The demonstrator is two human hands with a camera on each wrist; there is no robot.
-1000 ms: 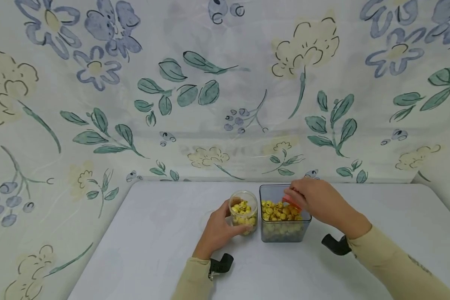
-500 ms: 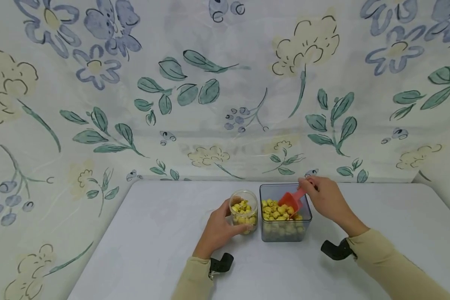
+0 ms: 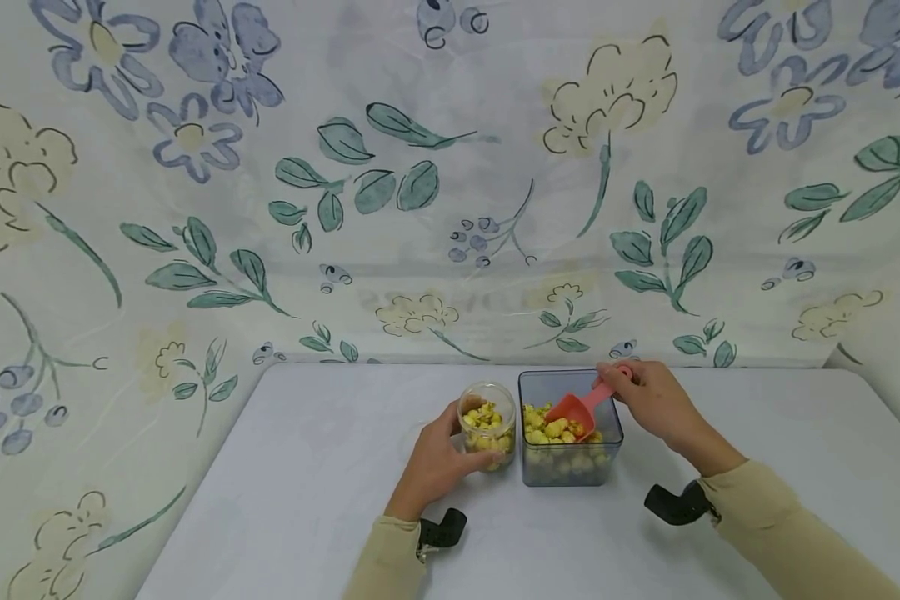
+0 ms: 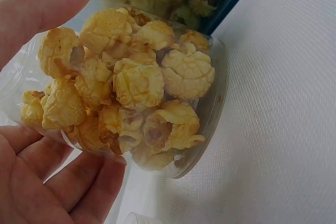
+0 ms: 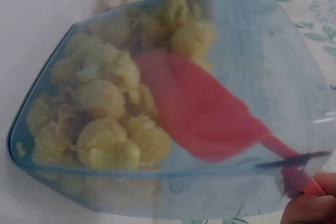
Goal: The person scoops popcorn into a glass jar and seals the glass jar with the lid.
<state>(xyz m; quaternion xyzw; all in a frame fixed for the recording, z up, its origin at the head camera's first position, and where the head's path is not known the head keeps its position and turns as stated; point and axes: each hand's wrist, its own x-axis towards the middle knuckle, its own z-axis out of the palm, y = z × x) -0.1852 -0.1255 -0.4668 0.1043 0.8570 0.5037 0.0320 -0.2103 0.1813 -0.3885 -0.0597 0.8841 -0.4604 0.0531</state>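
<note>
Near the bench's far edge, the left hand gripped the nearly full popcorn jar; right-hand fingers pinched the red scoop, seemingly loading popcorn in the square tub.

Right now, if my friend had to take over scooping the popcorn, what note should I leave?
Left hand: grips the small round jar, which stands on the table just left of the square tub. The jar is nearly full of popcorn.
Right hand: pinches the handle of the red scoop. The scoop's bowl is down in the tub, among the popcorn there.
Done: a good deal of popcorn is already in the jar.
Left: probably lift this scoopful across to the jar and top it up. I can't see a lid anywhere.
</note>
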